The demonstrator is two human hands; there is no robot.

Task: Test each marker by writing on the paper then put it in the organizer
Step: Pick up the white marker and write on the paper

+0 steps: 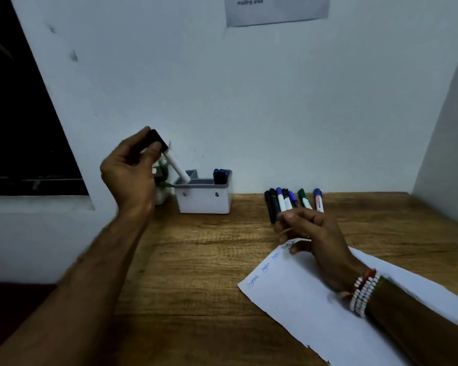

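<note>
Markers make up the loose row of markers (288, 202) lying at the far edge of the wooden bench (196, 260), right of its middle, with black, blue and green caps pointing toward the wall. Left of them, also against the far edge, stands a white organizer (204, 202) with a grey rim. Two blue-capped markers (220, 175) stand upright in its right compartment.

The left hand (130, 167) is raised above the far left corner, its thumb and fingers pinching the black cap end of a white marker (176, 167). That marker slants down to the right, and its lower end reaches the rim of the organizer's left compartment. A small potted plant (161, 178) sits behind the hand, just beside the organizer.

The right hand (310, 233), with beaded bracelets (362, 294) at the wrist, rests on a sheet of paper (302, 307) that runs toward the near right corner. Its fingers are loosely curled at the near ends of the row, and whether they hold anything cannot be made out. Short blue scribbles line the paper's left edge.
</note>
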